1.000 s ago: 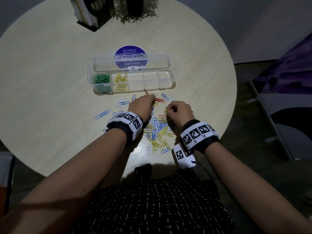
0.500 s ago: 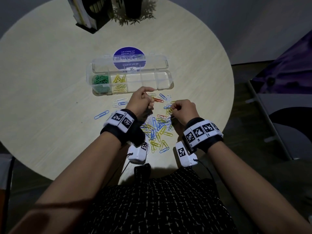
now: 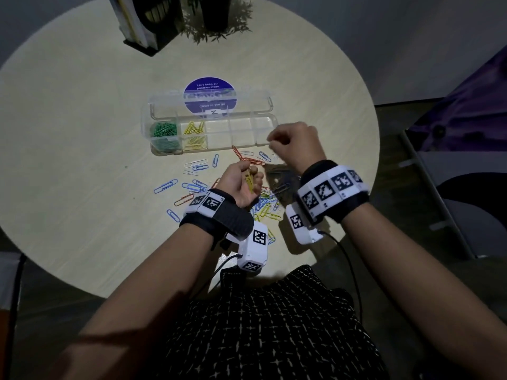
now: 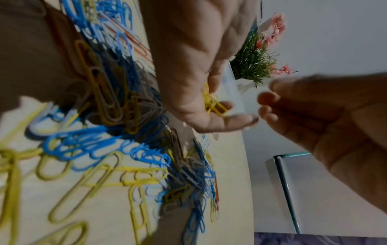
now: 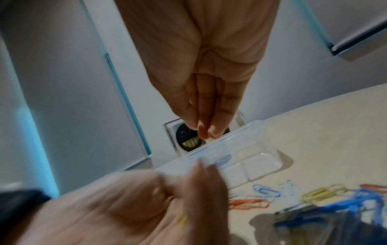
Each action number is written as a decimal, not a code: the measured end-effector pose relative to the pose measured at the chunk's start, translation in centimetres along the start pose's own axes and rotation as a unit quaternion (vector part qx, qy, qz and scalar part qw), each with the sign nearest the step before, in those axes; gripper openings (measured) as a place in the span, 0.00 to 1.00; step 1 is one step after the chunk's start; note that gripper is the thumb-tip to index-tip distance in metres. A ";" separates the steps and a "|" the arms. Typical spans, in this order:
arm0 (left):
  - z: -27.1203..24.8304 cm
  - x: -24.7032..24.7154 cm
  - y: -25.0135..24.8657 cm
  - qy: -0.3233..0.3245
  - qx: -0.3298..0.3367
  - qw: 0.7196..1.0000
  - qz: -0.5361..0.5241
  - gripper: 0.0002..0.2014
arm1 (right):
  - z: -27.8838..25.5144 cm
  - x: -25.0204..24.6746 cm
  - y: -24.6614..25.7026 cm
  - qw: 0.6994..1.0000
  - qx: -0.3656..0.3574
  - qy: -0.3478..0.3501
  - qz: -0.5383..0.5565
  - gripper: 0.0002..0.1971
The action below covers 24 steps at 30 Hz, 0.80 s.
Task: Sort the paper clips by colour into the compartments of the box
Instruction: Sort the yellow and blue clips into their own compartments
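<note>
Loose coloured wire paper clips [image 3: 263, 207] lie mid-frame on the round pale tabletop [image 3: 82, 160], just below the clear plastic compartment box [image 3: 247, 127]. The left hand [image 3: 241, 185] grips yellow paper clips [image 4: 213, 102]. The right hand [image 3: 296, 146], fingers curled, hovers at the box's right end; whether it holds anything I cannot tell.

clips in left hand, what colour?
Yellow clips, held in the left hand; clearest in the left wrist view.

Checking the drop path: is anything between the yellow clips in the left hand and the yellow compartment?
Nothing visible. The left hand holds yellow clips near the box; its lid is open and the yellow compartment uncovered. The right hand is off to the right.
</note>
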State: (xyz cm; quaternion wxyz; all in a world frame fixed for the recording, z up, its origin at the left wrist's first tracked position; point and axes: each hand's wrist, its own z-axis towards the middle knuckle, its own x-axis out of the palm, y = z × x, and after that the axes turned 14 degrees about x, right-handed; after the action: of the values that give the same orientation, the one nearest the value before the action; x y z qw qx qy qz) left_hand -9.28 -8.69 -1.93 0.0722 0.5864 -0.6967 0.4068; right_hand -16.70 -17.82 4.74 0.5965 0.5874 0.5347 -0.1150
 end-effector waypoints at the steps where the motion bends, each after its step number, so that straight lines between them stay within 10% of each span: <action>1: 0.2 -0.3 -0.1 0.008 -0.008 1.000 0.021 0.25 | 1.0 -0.3 -0.7 1.000 0.020 -0.016 0.012 0.10; 13: 0.1 -3.1 -1.5 -0.015 0.001 0.999 0.030 0.18 | 3.8 3.3 -5.3 0.965 0.039 0.055 -0.252 0.10; 24: -0.6 -5.5 -2.0 -0.061 0.038 0.997 0.028 0.17 | 0.7 3.5 -5.5 0.983 -0.003 0.102 -0.151 0.08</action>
State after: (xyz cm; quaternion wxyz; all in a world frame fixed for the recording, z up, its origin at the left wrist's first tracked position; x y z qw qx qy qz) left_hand -6.05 -4.07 -3.72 -0.0042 0.5930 -0.7000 0.3978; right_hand -19.15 -18.28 -1.35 0.5165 0.5068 0.6754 -0.1421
